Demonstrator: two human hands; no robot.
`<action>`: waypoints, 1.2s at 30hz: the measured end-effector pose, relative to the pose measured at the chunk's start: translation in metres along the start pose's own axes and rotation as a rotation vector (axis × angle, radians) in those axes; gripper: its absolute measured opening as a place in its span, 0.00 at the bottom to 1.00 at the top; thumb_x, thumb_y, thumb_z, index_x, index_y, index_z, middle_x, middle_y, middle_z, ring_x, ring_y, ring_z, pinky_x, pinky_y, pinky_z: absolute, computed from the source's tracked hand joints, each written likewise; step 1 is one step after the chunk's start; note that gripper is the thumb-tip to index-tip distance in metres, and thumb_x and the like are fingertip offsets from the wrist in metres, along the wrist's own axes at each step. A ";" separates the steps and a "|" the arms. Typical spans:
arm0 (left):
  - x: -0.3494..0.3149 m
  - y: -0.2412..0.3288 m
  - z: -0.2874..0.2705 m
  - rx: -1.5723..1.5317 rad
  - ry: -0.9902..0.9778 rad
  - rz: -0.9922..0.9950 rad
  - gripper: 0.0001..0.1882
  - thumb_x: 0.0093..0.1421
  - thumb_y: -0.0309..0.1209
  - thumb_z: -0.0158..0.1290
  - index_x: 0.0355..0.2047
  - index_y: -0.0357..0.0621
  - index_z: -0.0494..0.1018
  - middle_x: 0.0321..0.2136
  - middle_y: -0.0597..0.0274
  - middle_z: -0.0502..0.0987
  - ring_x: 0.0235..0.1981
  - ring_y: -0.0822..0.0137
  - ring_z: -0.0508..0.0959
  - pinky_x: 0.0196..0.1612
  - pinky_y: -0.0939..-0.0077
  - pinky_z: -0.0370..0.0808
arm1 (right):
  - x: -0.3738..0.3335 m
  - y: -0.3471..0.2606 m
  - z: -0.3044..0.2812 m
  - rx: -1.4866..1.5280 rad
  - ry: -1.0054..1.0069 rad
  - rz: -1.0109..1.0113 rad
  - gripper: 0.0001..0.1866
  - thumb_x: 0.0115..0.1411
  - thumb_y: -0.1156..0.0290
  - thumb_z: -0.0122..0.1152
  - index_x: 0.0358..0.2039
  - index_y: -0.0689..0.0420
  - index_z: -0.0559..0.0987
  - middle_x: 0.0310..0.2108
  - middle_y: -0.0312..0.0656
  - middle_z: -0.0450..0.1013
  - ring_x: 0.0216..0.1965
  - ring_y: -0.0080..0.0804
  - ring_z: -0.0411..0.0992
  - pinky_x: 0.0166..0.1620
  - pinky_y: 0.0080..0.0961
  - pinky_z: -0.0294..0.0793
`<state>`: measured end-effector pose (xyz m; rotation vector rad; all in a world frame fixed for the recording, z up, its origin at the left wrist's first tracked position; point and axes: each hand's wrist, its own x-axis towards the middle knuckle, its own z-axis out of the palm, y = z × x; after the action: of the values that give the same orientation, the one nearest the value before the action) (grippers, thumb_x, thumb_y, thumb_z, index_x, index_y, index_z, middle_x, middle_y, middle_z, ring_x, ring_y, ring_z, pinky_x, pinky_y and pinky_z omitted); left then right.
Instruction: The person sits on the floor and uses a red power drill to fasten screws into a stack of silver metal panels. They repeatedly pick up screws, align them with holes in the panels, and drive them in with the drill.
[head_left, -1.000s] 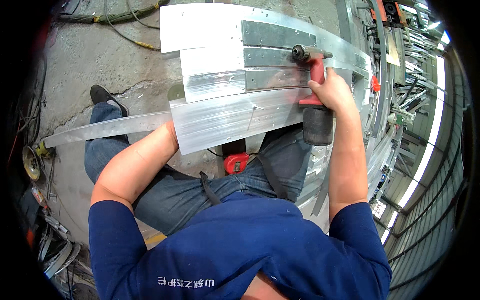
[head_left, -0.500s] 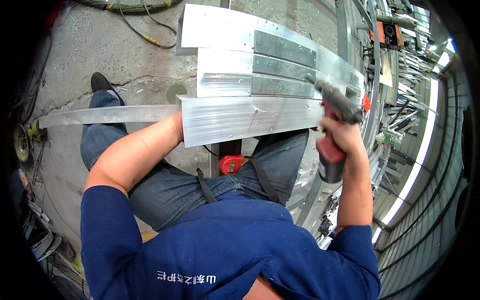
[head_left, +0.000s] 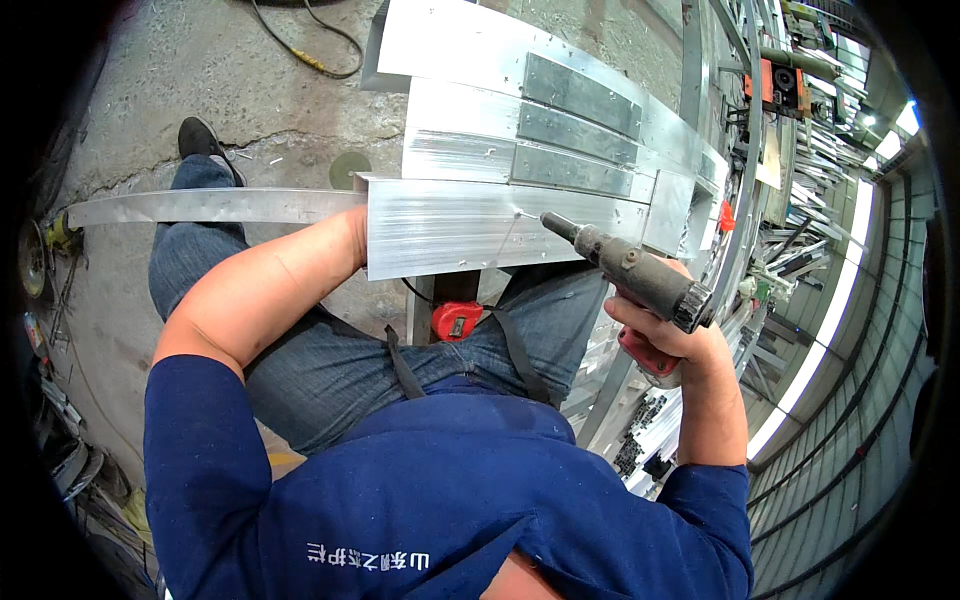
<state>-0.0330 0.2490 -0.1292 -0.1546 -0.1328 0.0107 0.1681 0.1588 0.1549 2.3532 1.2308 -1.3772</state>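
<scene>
Right hand [head_left: 668, 340] wrapped round grey-barrelled power tool with red handle [head_left: 632, 280]; grip full, firm. Tool tip now on front face of brushed aluminium panel [head_left: 450, 228], right of centre; half second earlier it hung off panel's right edge, before that stood upright at upper strip. Judgement: new fixing point being addressed. Left hand hidden behind panel's left edge, forearm [head_left: 270, 290] braced there; its grip cannot tell. Long thin aluminium strip [head_left: 210, 206] juts left over concrete floor [head_left: 150, 90]. Red tape measure [head_left: 457, 322] at lap.

Cracked concrete floor [head_left: 280, 110]; bright windows [head_left: 850, 290] along the right wall.
</scene>
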 end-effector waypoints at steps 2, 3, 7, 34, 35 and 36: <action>-0.001 0.000 0.000 -0.002 -0.002 0.000 0.28 0.76 0.42 0.36 0.70 0.42 0.58 0.63 0.51 0.70 0.61 0.58 0.74 0.59 0.65 0.78 | 0.002 -0.001 0.000 -0.017 -0.017 0.002 0.16 0.53 0.70 0.71 0.39 0.61 0.78 0.25 0.39 0.74 0.29 0.25 0.71 0.37 0.29 0.75; -0.001 0.000 -0.001 -0.002 -0.001 0.001 0.28 0.76 0.42 0.36 0.70 0.42 0.58 0.63 0.51 0.70 0.61 0.58 0.74 0.59 0.65 0.78 | 0.003 0.000 -0.001 -0.032 -0.027 -0.004 0.16 0.53 0.70 0.71 0.39 0.61 0.78 0.25 0.39 0.75 0.29 0.25 0.71 0.37 0.29 0.74; -0.003 0.001 -0.001 -0.008 0.001 0.002 0.28 0.76 0.42 0.36 0.70 0.42 0.58 0.63 0.51 0.70 0.61 0.59 0.74 0.59 0.65 0.78 | 0.005 0.003 0.004 -0.002 0.015 -0.059 0.10 0.54 0.74 0.70 0.31 0.59 0.75 0.20 0.30 0.69 0.21 0.17 0.67 0.25 0.24 0.71; -0.011 -0.004 -0.018 0.003 0.065 0.004 0.26 0.76 0.40 0.38 0.68 0.39 0.61 0.60 0.53 0.73 0.56 0.63 0.79 0.56 0.72 0.80 | 0.032 -0.010 0.007 -0.061 -0.075 -0.001 0.14 0.55 0.69 0.70 0.40 0.59 0.78 0.25 0.34 0.74 0.26 0.22 0.68 0.34 0.26 0.73; -0.011 -0.004 -0.018 0.006 0.065 0.006 0.26 0.76 0.40 0.38 0.68 0.39 0.61 0.60 0.53 0.73 0.56 0.63 0.79 0.56 0.72 0.80 | 0.032 -0.010 0.006 -0.061 -0.069 -0.019 0.14 0.55 0.70 0.70 0.40 0.59 0.79 0.25 0.35 0.74 0.27 0.22 0.68 0.34 0.27 0.73; -0.011 -0.004 -0.018 0.010 0.067 0.008 0.26 0.76 0.40 0.38 0.68 0.39 0.61 0.60 0.53 0.73 0.55 0.64 0.79 0.56 0.72 0.80 | 0.031 -0.011 0.005 -0.060 -0.064 -0.037 0.15 0.54 0.70 0.70 0.40 0.59 0.79 0.25 0.35 0.74 0.27 0.23 0.69 0.35 0.27 0.73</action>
<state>-0.0418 0.2422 -0.1481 -0.1453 -0.0650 0.0137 0.1645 0.1809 0.1303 2.2398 1.2863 -1.3944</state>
